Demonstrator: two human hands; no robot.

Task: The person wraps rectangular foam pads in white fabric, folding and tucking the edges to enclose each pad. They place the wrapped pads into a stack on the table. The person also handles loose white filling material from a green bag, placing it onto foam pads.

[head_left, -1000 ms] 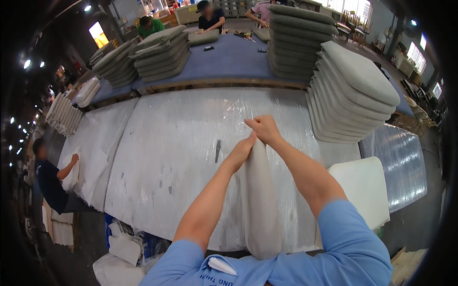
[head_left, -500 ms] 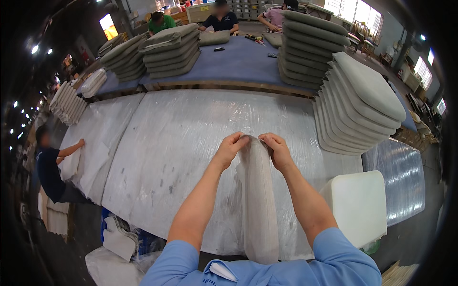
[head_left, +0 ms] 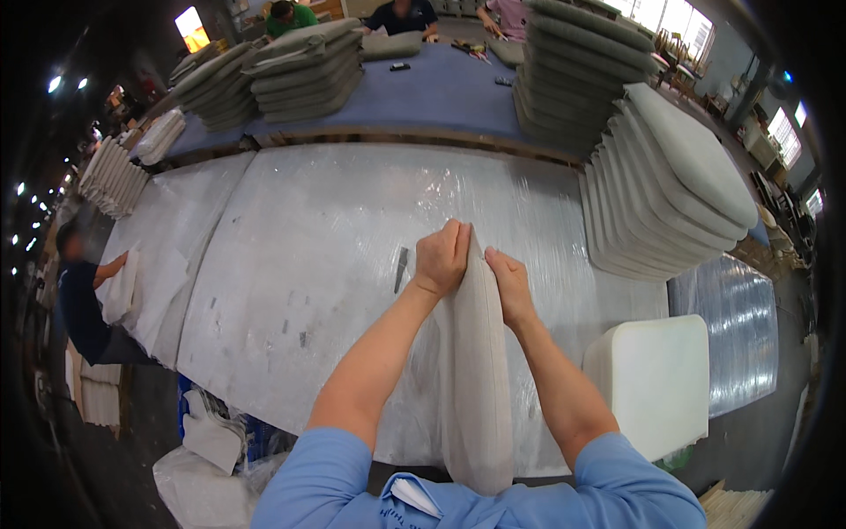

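A light grey fabric-covered seat cushion (head_left: 480, 388) stands on its edge in front of me, its narrow side facing up and its near end close to my body. My left hand (head_left: 442, 257) is curled tightly over the cushion's far upper corner, gripping the cover there. On the opposite side, my right hand (head_left: 511, 284) pinches the cover just nearer than that corner, thumb on top. The cushion's underside and the fingertips behind the fabric are hidden.
Plastic film covers the worktable (head_left: 308, 220). Grey cushions (head_left: 670, 176) are stacked at right, beside white foam pads (head_left: 656, 379). More cushion stacks (head_left: 304, 75) stand on the blue table (head_left: 432, 101) beyond. At left a co-worker (head_left: 84, 300) handles pale fabric; others sit at the back.
My left hand has rolled over and moved slightly farther out, now fist-like at the corner. My right hand has drawn slightly nearer. The left co-worker's arm has dropped.
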